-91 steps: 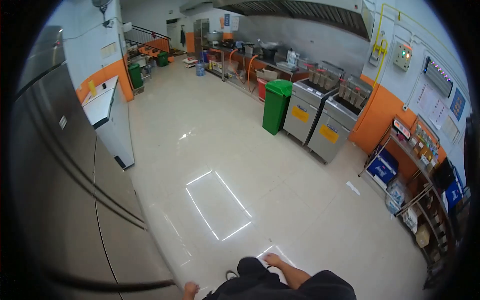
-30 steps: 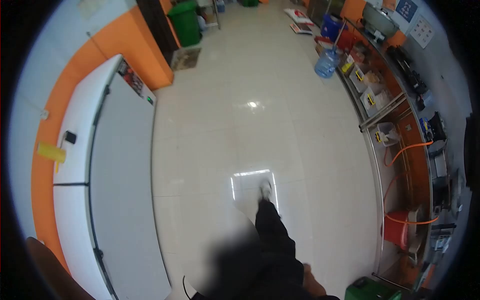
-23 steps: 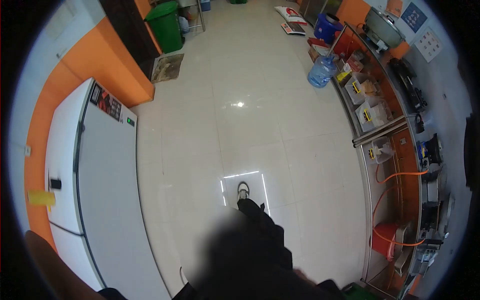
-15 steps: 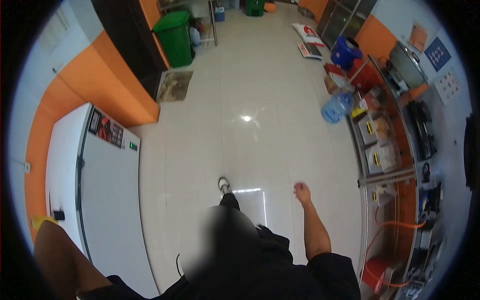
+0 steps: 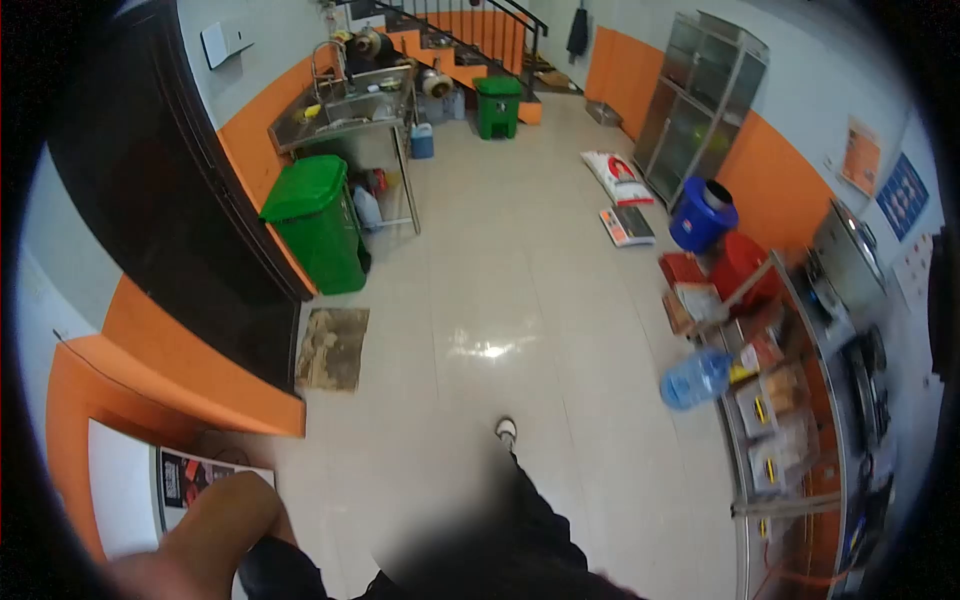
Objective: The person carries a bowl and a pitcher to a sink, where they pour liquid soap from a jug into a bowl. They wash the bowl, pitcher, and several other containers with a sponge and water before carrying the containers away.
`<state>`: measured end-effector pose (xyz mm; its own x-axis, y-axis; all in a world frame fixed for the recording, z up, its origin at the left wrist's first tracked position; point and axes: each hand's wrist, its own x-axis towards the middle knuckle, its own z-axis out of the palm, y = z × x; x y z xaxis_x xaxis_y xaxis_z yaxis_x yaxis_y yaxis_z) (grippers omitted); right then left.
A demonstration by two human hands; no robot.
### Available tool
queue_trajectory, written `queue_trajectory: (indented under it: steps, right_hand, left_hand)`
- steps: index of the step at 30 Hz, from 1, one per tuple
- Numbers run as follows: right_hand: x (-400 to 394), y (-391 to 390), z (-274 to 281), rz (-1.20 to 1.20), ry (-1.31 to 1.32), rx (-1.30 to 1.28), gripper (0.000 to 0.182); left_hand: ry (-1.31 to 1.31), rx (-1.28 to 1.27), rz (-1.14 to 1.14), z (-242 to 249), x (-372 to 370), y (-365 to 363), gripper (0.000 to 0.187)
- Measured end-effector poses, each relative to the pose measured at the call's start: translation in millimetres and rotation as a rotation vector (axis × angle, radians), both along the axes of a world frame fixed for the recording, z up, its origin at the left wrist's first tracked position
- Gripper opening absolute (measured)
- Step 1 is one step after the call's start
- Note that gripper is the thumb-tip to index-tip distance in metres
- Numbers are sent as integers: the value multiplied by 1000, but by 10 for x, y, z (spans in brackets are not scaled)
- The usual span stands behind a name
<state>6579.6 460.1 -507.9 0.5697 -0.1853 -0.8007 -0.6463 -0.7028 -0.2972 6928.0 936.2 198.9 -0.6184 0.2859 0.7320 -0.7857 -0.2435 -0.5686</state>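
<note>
My bent left arm shows at the lower left, its forearm running into the dark bottom-left edge; no fingers of my left hand can be made out. It is over the white appliance [image 5: 120, 480], which has a dark printed panel. My right hand is out of sight. Below me are my dark clothes [image 5: 540, 535], partly blurred, and one shoe [image 5: 507, 430] on the pale tiled floor [image 5: 480, 270].
Left: a dark door [image 5: 170, 190], mat [image 5: 335, 350], green bin [image 5: 318, 225] and sink [image 5: 345, 110]. Right: a metal shelf [image 5: 820, 400], water bottle [image 5: 697, 380], blue bucket [image 5: 700, 215], scale [image 5: 628, 226] and sack [image 5: 615, 178]. Stairs [image 5: 450, 60] stand at the back.
The view has tilted up and moved forward, bringing in the sink and stairs. My right hand and forearm have left view. My left elbow now appears farther right.
</note>
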Motion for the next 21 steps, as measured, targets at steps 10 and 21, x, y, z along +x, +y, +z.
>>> queue_trajectory:
  steps: [10, 21]
  right_hand:
    - [5974, -1274, -264, 278, -29, -53, 29]
    - [14245, -485, 1626, -258, -732, 566, 24]
  left_hand:
    - [2376, 977, 645, -2761, 5186, -180, 58]
    - [2799, 528, 735, -3584, 9040, -68, 64]
